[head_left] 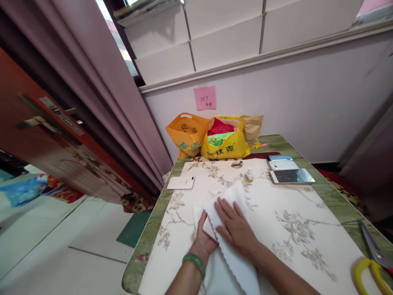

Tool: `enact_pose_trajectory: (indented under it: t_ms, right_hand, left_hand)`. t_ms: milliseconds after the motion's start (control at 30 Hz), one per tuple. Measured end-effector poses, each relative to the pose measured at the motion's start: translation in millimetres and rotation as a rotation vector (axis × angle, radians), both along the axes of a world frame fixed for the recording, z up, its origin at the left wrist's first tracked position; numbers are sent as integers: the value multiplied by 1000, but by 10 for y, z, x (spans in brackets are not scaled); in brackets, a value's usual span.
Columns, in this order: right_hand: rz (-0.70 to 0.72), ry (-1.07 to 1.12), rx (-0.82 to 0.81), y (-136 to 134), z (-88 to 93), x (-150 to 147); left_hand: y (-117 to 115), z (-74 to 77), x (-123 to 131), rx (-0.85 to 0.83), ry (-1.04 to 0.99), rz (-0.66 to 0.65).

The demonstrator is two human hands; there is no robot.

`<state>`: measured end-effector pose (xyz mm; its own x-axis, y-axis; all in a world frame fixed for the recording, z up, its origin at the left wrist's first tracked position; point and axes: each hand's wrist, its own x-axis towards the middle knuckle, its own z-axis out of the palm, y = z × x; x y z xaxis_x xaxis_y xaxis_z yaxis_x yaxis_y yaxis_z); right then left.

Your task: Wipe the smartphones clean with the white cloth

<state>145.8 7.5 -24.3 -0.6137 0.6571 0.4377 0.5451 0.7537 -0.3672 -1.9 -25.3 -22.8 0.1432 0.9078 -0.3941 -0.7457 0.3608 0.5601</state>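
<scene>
My left hand (205, 239) is wrapped round a white phone (210, 226), with the thumb along its edge. A green bangle (194, 263) sits on my left wrist. A white cloth (238, 256) with a wavy edge lies over the phone, covering most of it. My right hand (233, 229) presses flat on the cloth, fingers stretched and apart. The cloth hangs down toward me between my forearms. Past my hands, a small white bottle (249, 175) stands upright on the floral paper (267, 229).
Another white phone (181, 182) lies at the left, and several phones (291, 176) at the right. Yellow-handled scissors (370, 262) rest at the right edge. An orange bag (188, 135), a stuffed yellow bag (226, 139) and a brown pouch (253, 127) stand against the wall.
</scene>
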Motion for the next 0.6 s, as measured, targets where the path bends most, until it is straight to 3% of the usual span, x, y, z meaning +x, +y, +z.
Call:
enact_pose_trajectory:
  t_ms: [100, 167, 233, 367, 433, 500, 600]
  right_hand:
    - [-275, 72, -29, 43, -127, -21]
    - [-313, 91, -11, 27, -127, -20]
    - [-215, 60, 14, -15, -54, -2]
    - [250, -57, 32, -95, 180, 69]
    - [415, -94, 35, -99, 243, 91]
    - [418, -102, 31, -74, 227, 92]
    - [136, -45, 7, -11, 88, 61]
  left_hand:
    - [75, 98, 55, -58, -47, 21]
    - [81, 139, 59, -62, -61, 35]
    - [67, 152, 45, -29, -79, 47]
    - [15, 126, 2, -26, -69, 67]
    - [-6, 108, -4, -43, -22, 67]
    - [-10, 94, 8, -55, -12, 69]
    - [8, 85, 41, -71, -82, 49]
